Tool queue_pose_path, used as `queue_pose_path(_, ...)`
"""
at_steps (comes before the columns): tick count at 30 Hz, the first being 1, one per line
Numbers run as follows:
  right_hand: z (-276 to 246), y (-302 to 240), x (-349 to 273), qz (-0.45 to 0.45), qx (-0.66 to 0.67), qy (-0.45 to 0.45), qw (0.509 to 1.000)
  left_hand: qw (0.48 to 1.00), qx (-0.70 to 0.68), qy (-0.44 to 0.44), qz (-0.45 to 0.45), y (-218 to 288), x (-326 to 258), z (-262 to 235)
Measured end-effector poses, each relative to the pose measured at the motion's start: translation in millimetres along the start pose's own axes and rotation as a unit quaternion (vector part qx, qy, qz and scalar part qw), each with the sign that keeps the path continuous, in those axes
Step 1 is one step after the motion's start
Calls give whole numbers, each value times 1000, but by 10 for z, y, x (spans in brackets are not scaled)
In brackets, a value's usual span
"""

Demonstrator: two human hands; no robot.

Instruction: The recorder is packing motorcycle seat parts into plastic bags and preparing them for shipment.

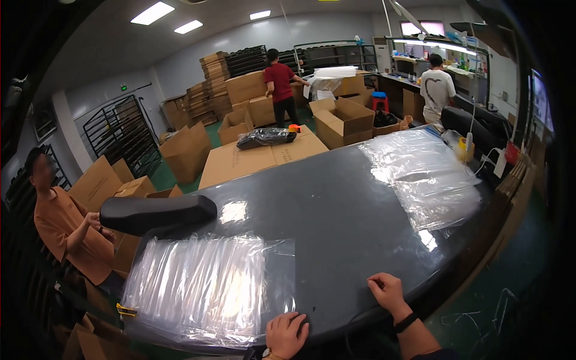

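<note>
Resting empty on the table (336,204), left hand (286,334) touches the untouched-looking bag stack (198,288), right hand (387,291) lies flat, nothing bagged yet.

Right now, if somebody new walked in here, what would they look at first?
Probably the big dark grey table filling the middle, with a shiny stack of clear plastic bags at its near left and another clear pile at its far right. A long black seat cushion lies at the table's left edge, and brown cardboard boxes are heaped behind.
</note>
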State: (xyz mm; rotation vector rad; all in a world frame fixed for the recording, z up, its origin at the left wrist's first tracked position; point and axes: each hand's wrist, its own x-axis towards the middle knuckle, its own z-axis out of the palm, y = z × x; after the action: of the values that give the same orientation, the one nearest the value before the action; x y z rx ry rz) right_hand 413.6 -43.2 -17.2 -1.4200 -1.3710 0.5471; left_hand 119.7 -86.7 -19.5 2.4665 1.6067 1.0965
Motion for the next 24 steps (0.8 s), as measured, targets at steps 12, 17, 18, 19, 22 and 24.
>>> queue_pose_path(12,30,38,4,4,-7,-1,1000,1000,9,9,3,-7,0,-16)
queue_pose_path(17,26,34,8,2,-3,2,1000,1000,10,4,1,-8,-5,-10)
queue_pose_path(18,20,37,4,1,-7,-1,1000,1000,12,7,3,-5,-10,-11)
queue_pose_path(19,14,40,0,1,-12,-4,1000,1000,13,9,5,-3,-14,-10)
queue_pose_path(22,12,50,8,-11,-14,1,1000,1000,12,7,4,-3,-11,-7)
queue_pose_path(24,0,-8,14,-10,-15,-1,1000,1000,13,7,4,-3,-9,-10)
